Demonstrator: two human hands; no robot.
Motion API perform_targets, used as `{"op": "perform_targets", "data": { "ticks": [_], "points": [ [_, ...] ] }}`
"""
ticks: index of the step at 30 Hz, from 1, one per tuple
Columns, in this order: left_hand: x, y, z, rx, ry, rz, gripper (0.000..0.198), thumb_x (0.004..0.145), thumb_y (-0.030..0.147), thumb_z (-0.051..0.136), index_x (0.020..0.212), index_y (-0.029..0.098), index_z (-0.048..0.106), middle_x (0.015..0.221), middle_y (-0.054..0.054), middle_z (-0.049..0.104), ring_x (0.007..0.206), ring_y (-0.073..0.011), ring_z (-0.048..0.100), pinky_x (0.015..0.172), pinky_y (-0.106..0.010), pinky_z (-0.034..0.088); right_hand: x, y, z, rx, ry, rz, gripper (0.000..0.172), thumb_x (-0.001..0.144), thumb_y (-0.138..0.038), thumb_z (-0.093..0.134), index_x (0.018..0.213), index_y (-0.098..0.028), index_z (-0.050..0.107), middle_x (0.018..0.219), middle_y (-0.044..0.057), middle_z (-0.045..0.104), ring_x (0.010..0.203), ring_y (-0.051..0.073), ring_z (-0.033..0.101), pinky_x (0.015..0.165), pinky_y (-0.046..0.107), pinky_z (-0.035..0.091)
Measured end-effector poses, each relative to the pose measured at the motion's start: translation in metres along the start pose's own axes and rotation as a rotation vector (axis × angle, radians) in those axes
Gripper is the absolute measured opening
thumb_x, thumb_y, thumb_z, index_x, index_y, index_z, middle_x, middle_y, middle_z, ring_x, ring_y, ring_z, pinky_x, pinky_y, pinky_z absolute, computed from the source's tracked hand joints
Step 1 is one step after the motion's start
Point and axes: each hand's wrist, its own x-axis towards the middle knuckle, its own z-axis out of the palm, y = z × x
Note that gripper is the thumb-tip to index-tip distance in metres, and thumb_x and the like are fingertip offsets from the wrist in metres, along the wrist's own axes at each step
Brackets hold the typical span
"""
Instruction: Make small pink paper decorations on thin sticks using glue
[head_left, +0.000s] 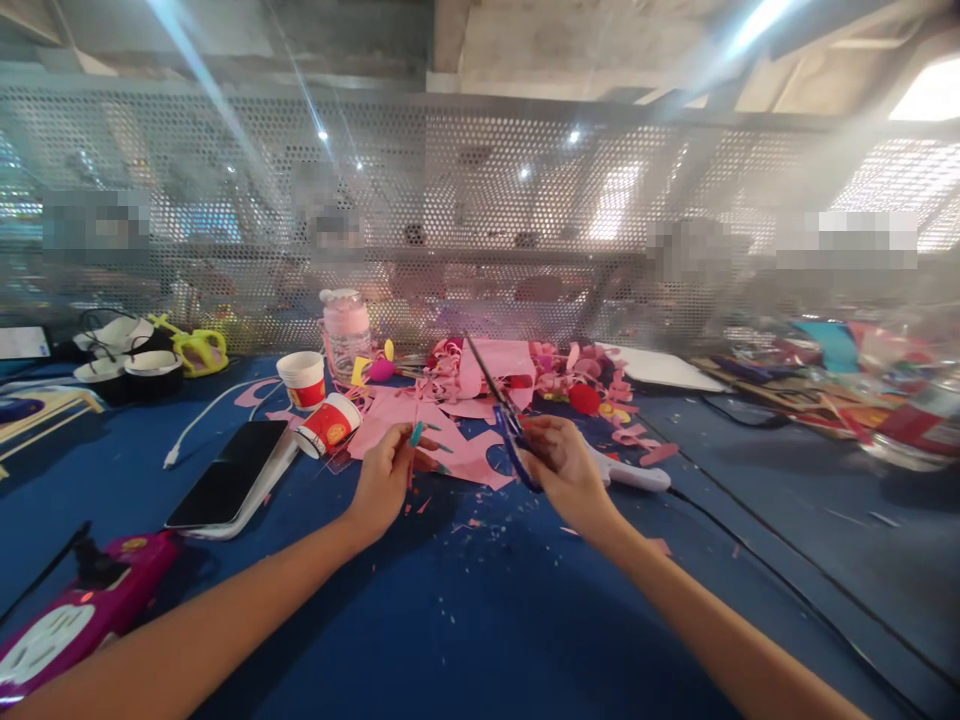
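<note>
My right hand (568,468) grips a pair of scissors (511,440) by the blue handles, the dark blades pointing up and away from me. My left hand (381,482), with teal nails, is closed in a pinch over a thin pink strip of paper (410,470), mostly hidden by the fingers. Beyond both hands lies a cut pink sheet (465,450) with a rounded notch in its edge. Past it is a heap of pink paper cuttings (450,370). A white glue gun (634,474) rests beside my right hand, partly hidden by it.
Two paper cups, one upright (301,382) and one tipped over (330,424), stand left of the sheet near a pink-lidded bottle (346,330). A phone (231,472) and a magenta power strip (127,580) lie at left. Cables cross the right side. A perforated metal screen (480,220) closes the back.
</note>
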Motion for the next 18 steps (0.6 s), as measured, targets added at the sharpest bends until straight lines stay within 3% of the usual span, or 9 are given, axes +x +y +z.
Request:
{"op": "perform_targets", "data": {
  "ticks": [3, 7, 11, 14, 18],
  "points": [
    [-0.001, 0.001, 0.000, -0.004, -0.013, -0.002, 0.030, 0.084, 0.039, 0.042, 0.100, 0.016, 0.052, 0.095, -0.008, 0.066, 0.066, -0.0133, 0.065, 0.058, -0.022, 0.049, -0.002, -0.006, 0.002, 0.216, -0.071, 0.126, 0.036, 0.064, -0.040, 0.065, 0.090, -0.022, 0.046, 0.076, 0.001, 0.052, 0.066, 0.013, 0.052, 0.055, 0.025, 0.043],
    [0.000, 0.001, 0.001, -0.104, -0.058, -0.075, 0.030, 0.081, 0.040, 0.048, 0.098, 0.015, 0.052, 0.089, -0.008, 0.067, 0.062, -0.0130, 0.065, 0.051, -0.020, 0.049, -0.002, -0.016, 0.001, 0.485, -0.307, 0.308, 0.032, 0.065, -0.047, 0.064, 0.075, -0.019, 0.051, 0.056, -0.006, 0.033, 0.044, 0.006, 0.028, 0.039, 0.020, 0.025],
    [0.005, -0.002, 0.001, -0.381, -0.102, -0.187, 0.028, 0.071, 0.034, 0.063, 0.087, 0.013, 0.053, 0.081, -0.007, 0.069, 0.064, -0.0151, 0.066, 0.062, -0.026, 0.053, 0.003, -0.020, -0.003, 0.558, -0.318, 0.320, 0.033, 0.065, -0.048, 0.064, 0.066, -0.019, 0.048, 0.054, -0.008, 0.024, 0.041, 0.004, 0.015, 0.036, 0.018, 0.016],
    [0.008, -0.003, 0.000, -0.558, -0.052, -0.294, 0.025, 0.071, 0.026, 0.065, 0.088, 0.013, 0.053, 0.081, -0.007, 0.069, 0.067, -0.0169, 0.067, 0.065, -0.029, 0.055, 0.007, -0.017, -0.006, 0.501, -0.289, 0.287, 0.028, 0.068, -0.046, 0.062, 0.070, -0.020, 0.050, 0.053, -0.009, 0.021, 0.041, 0.005, 0.014, 0.035, 0.019, 0.017],
    [0.009, -0.001, 0.002, -0.645, -0.020, -0.377, 0.014, 0.077, 0.015, 0.058, 0.090, 0.012, 0.053, 0.082, -0.008, 0.069, 0.070, -0.0170, 0.067, 0.067, -0.030, 0.055, 0.007, -0.013, -0.005, 0.537, -0.242, 0.318, 0.025, 0.067, -0.040, 0.064, 0.079, -0.020, 0.056, 0.054, -0.008, 0.028, 0.042, 0.005, 0.025, 0.041, 0.020, 0.033]
  ]
}}
